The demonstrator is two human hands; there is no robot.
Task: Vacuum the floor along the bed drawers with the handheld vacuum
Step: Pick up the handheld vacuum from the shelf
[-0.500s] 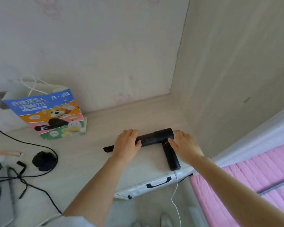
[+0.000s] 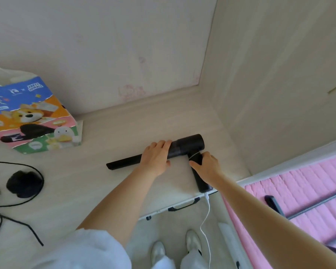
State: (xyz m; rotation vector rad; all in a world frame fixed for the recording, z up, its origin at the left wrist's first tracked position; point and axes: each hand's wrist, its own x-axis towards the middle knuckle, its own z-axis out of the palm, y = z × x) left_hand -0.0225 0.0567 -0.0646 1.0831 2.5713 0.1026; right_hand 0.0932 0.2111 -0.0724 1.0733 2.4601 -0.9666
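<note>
The black handheld vacuum (image 2: 190, 144) lies on its side on a pale wooden top (image 2: 105, 191), near the corner by the right-hand panel. Its long narrow nozzle (image 2: 122, 162) points left. My left hand (image 2: 155, 158) lies over the tube where the nozzle meets the body, fingers curled across it and thumb underneath. My right hand (image 2: 206, 166) grips the upper part of the handle, which runs toward the top's front edge. A white cable (image 2: 208, 208) is plugged into the handle's end and hangs down to the floor.
A colourful paper bag (image 2: 31, 117) stands at the left against the wall. A black round object (image 2: 23, 183) and black cables (image 2: 12, 220) lie at the left. A pink mattress (image 2: 299, 191) lies to the right, below. My shoes (image 2: 157, 251) stand on the floor below.
My right hand has slid from the top of the body down onto the handle and closed round it. My left hand stays on the tube. The view has tilted down.
</note>
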